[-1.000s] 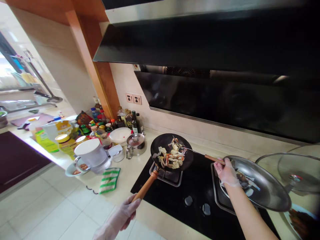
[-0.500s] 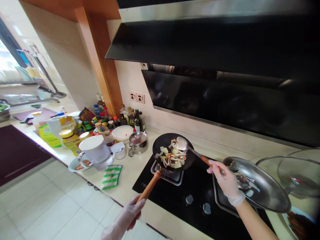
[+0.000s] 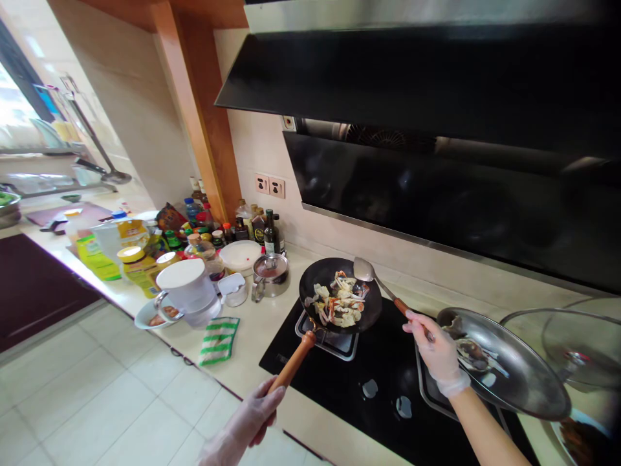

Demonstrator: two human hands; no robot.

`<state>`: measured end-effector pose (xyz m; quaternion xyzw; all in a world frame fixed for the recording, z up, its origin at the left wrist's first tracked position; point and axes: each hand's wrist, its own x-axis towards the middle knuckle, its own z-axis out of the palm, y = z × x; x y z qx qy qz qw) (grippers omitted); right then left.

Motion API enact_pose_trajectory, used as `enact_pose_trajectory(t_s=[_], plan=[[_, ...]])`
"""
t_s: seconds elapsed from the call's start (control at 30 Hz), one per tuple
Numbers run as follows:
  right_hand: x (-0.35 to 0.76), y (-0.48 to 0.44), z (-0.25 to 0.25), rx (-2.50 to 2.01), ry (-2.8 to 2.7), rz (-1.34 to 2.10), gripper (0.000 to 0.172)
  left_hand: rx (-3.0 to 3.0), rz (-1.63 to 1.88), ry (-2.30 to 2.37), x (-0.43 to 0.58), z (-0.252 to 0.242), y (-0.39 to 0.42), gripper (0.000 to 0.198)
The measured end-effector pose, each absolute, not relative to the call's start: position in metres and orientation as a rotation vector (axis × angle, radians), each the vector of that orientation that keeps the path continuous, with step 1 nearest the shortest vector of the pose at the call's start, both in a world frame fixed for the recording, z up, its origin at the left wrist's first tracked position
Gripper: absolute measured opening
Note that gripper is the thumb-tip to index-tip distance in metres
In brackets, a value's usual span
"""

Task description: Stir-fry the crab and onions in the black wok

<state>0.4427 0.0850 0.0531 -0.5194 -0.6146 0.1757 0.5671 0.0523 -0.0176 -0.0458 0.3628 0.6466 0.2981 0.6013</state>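
Note:
My gloved left hand [image 3: 255, 414] is wrapped round the wooden handle of a dark wok [image 3: 310, 275], which sits over the left burner of the black cooktop [image 3: 334, 382]. Inside the wok lie chopped crab pieces [image 3: 342, 301], pale with orange edges. In my gloved right hand [image 3: 434, 349] is the wooden grip of a metal spatula [image 3: 365, 268]; its blade is at the wok's far right rim, apart from most of the crab. Just beyond that hand, a larger silver pan [image 3: 524, 372] over the right burner holds more crab parts.
A glass lid [image 3: 582, 343] stands behind the silver pan, and a plate of dark food [image 3: 577, 440] is at lower right. Left of the cooktop are a green striped cloth [image 3: 219, 341], a white-lidded pitcher [image 3: 187, 294], a steel pot [image 3: 270, 278] and several bottles. The range hood [image 3: 412, 84] overhangs.
The spatula blade has moved from over the crab pieces up to the wok's far right rim. My left hand keeps its grip on the handle. The view has shifted slightly.

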Motion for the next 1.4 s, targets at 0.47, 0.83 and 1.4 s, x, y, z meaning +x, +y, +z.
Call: enact_pose_trajectory(t_s=[0.47,0.83,1.4], plan=[[0.418,0.076,0.055,-1.272,-1.32,0.493,0.016,0.856,0.722,1.447,0.051,-0.047,-0.019,0.105],[0.386,0.033,0.058,-1.186,-1.469,0.562,0.021,0.832,0.69,1.43,0.051,-0.035,-0.019,0.114],[0.368,0.057,0.043,-1.214,-1.424,0.536,0.02,0.839,0.685,1.415,0.05,-0.028,-0.021,0.109]])
